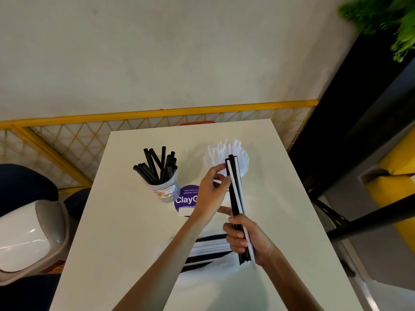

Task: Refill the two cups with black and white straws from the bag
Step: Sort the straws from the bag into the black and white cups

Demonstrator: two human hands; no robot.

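right hand (244, 239): wrapped round the lower half of the straw bundle (235, 194), fingers curled across its front; at 5 o'clock from worktop centre.
straw bundle: long straight black and white straws packed side by side; black on the outer edges, a white strip down the middle. Slightly tilted, top end toward 12 o'clock and overlapping the white-straw cup in view; bottom end sticks out below the right hand.
left hand (211, 194): at 9 o'clock of the bundle, fingertips (225, 179) curled onto its left edge in the upper part, thumb lower on the same edge, pinching. Which single straw, cannot tell.
black-straw cup (165, 189): clear plastic, colourful label, upright at 11 o'clock on the worktop (125, 232). Black straws (157, 167) fan out, several leaning toward 10 o'clock.
white-straw cup (244, 169): clear, at 1 o'clock, partly hidden behind the bundle. White straws (221, 149) spread out, washed out against the white surface.
bag (208, 254): clear plastic, lying flat at 6 o'clock under the left forearm; black and white straws inside lie sideways in layers.
sticker (186, 199): round, purple, white text, just beside the black-straw cup's base at its 4 o'clock; partly covered by the left hand.
surroundings: white chair (33, 232) off the 9 o'clock side; yellow rail (157, 113) beyond the 12 o'clock edge; green plant (399, 21) at 2 o'clock.
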